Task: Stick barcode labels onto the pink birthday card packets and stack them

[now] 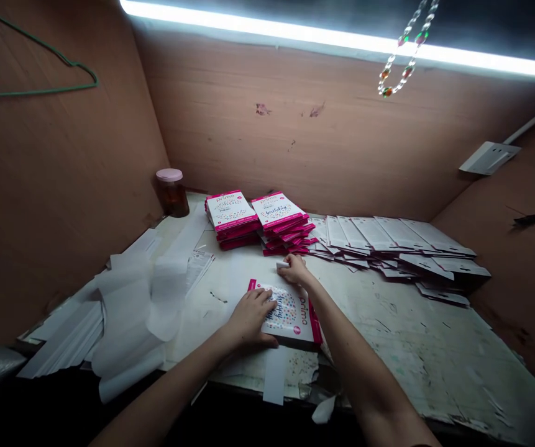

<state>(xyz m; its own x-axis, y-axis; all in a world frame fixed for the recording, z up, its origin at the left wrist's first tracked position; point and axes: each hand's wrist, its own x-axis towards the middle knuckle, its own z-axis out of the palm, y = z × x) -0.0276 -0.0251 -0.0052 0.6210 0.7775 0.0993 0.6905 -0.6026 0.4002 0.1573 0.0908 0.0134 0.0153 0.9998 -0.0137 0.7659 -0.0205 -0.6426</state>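
Note:
A white and pink "prima" birthday packet [289, 315] lies turned sideways near the table's front edge. My left hand [252, 313] rests on its left part, fingers spread out over the printed front. Just beyond the packet's far edge, my right hand [295, 270] is closed in a pinch on a small white piece [283, 265], which looks like paper or card; its full shape is hidden by the fingers. From under the packet's near side a white paper strip [274, 375] hangs over the table edge.
Two stacks of similar packets, a left stack [232, 214] and a right stack [280, 214], stand at the back. Overlapping white cards [379, 236] spread to the right. Loose white paper sheets [130, 298] cover the left side. A lidded jar [173, 194] stands in the back left corner.

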